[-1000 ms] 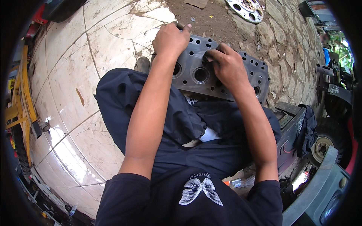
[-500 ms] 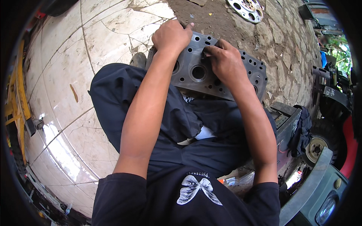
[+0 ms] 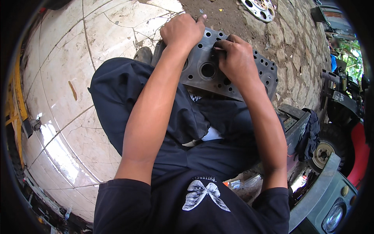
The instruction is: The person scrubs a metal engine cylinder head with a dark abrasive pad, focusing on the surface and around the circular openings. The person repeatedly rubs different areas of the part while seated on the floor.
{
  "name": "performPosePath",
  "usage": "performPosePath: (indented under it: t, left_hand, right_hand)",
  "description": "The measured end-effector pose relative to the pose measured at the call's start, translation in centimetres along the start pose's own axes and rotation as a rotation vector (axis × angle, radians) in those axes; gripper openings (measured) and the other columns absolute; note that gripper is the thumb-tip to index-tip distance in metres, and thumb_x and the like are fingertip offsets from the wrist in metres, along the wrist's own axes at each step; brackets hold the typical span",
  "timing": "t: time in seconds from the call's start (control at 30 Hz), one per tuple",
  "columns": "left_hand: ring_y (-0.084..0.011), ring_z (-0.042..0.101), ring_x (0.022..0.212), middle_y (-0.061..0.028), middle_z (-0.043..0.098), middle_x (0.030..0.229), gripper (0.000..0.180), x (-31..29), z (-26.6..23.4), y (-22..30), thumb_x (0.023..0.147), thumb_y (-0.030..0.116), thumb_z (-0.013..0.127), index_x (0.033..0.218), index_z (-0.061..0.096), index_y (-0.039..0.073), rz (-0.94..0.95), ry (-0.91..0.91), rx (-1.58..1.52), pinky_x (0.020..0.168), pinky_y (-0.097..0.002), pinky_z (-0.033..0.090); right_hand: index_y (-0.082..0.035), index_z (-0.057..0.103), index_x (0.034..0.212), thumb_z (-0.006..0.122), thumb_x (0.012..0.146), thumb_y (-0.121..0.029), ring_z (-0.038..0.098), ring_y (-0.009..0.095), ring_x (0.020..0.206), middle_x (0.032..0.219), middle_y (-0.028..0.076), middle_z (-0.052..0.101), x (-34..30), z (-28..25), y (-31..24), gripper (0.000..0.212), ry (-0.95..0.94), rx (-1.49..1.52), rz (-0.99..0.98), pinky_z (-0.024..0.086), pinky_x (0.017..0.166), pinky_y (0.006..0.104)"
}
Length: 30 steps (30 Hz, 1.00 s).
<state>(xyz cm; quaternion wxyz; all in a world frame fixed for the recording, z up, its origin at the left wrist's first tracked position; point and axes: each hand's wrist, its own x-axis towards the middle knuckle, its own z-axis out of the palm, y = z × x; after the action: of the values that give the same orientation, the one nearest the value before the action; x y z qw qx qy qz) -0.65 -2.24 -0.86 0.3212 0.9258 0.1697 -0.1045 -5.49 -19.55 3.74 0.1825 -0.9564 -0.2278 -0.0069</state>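
Crosswise, a dark metal block [image 3: 196,59] drilled with many holes sits just beyond the person's dark trousers [image 3: 120,93], near where the pale tiled floor [image 3: 54,74] meets brown dirt [image 3: 231,24]. Its long axis slants across the view, from the far left end down to the nearer right end, and its flat, holed face is turned up toward the camera. The left hand [image 3: 182,31] is bent over the far left part, thumb stretched out to the right past the edge; its fingers are hidden, so I cannot tell how firmly they close. The right hand [image 3: 238,54] lies over the middle, fingers curled and drawn narrow, tips above and right of a large round opening [image 3: 207,70]; whether they pinch anything, I cannot tell. Compared with one second ago, the right hand has slid a little toward the far edge, away from that opening. The whole view has also shifted: block and hands appear higher, a pale perforated disc [image 3: 256,10] is cut more by the top rim, and the block's slant is much the same.
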Motion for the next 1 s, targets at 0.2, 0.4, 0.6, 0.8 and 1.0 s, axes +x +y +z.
performPosePath:
  t: [0.2,0.4,0.6,0.8,1.0]
  left_hand:
    - [-0.0404,0.072,0.119,-0.0187,0.079,0.120,0.062,-0.1,-0.4,0.0,0.101,0.067,0.054,0.119,0.081,0.014,-0.001,-0.019,-0.034,0.103,-0.0517,0.053]
    - [-0.0399,0.072,0.120,-0.0187,0.079,0.120,0.062,0.4,-0.4,-0.5,0.100,0.067,0.055,0.120,0.081,0.015,-0.046,-0.023,-0.050,0.102,-0.0514,0.054]
    - [-0.0400,0.073,0.118,-0.0189,0.079,0.118,0.061,0.3,-0.5,-0.7,0.100,0.066,0.056,0.120,0.081,0.014,0.004,-0.030,-0.069,0.101,-0.0519,0.054]
    - [-0.0403,0.073,0.117,-0.0181,0.079,0.117,0.059,0.0,-0.7,-0.3,0.100,0.064,0.056,0.117,0.082,0.014,-0.013,-0.029,-0.055,0.101,-0.0516,0.054]
    - [-0.0410,0.073,0.117,-0.0202,0.079,0.118,0.058,-0.1,-0.2,-0.3,0.102,0.062,0.054,0.117,0.081,0.013,0.012,-0.008,-0.039,0.100,-0.0527,0.054]
  right_hand:
    - [-0.003,0.083,0.100,0.070,0.082,-0.003,0.072,0.041,0.087,0.090,0.021,0.072,0.5,0.7,-0.3,0.023,0.034,0.127,-0.084,0.060,0.086,0.0477]
    - [-0.004,0.083,0.100,0.079,0.080,-0.008,0.074,0.038,0.086,0.092,0.018,0.074,-0.2,-1.7,1.4,0.021,0.102,0.070,0.089,0.060,0.083,0.0463]
    - [-0.002,0.082,0.100,0.083,0.077,-0.011,0.074,0.038,0.087,0.090,0.018,0.074,-0.6,-1.1,1.0,0.026,-0.005,0.057,-0.010,0.060,0.083,0.0458]
    - [-0.002,0.081,0.102,0.080,0.080,-0.009,0.074,0.039,0.089,0.097,0.018,0.074,-0.1,-1.2,-0.1,0.023,-0.059,-0.057,-0.026,0.060,0.083,0.0465]
    - [-0.004,0.081,0.103,0.078,0.082,-0.008,0.073,0.040,0.091,0.097,0.018,0.073,0.2,-0.7,0.8,0.021,-0.069,-0.004,-0.137,0.060,0.083,0.0479]
